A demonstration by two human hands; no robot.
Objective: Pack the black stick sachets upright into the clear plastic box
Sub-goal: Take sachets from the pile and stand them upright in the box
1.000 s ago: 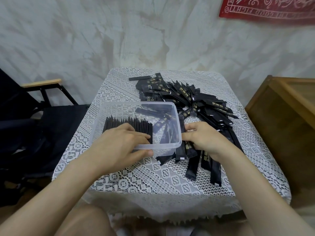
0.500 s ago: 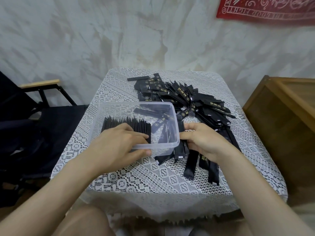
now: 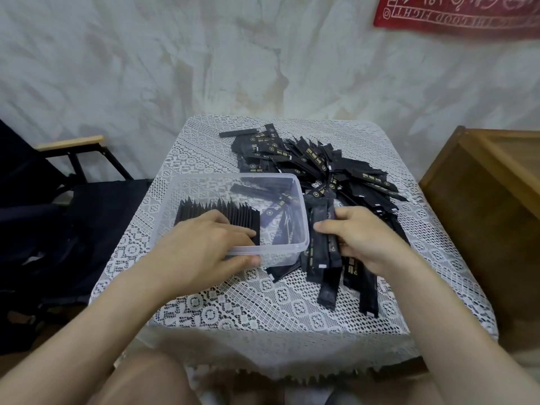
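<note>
Left hand (image 3: 204,247) braces the clear plastic box (image 3: 233,178) while the right hand (image 3: 362,238) gathers a bundle of sachets (image 3: 321,244).

The left hand straddles the box's near wall, thumb outside and fingers inside against the upright row (image 3: 216,213), probably to keep the box from sliding and the packed sticks from toppling into the open space beyond its fingertips, where a few loose sachets (image 3: 280,206) lie slanted. The right hand, just beside the box, closes thumb and curled fingers around the bundle, seemingly squaring the sticks for one insertion. The unpacked pile (image 3: 321,162) lies beyond and under that hand on the lace tablecloth (image 3: 263,302).
</note>
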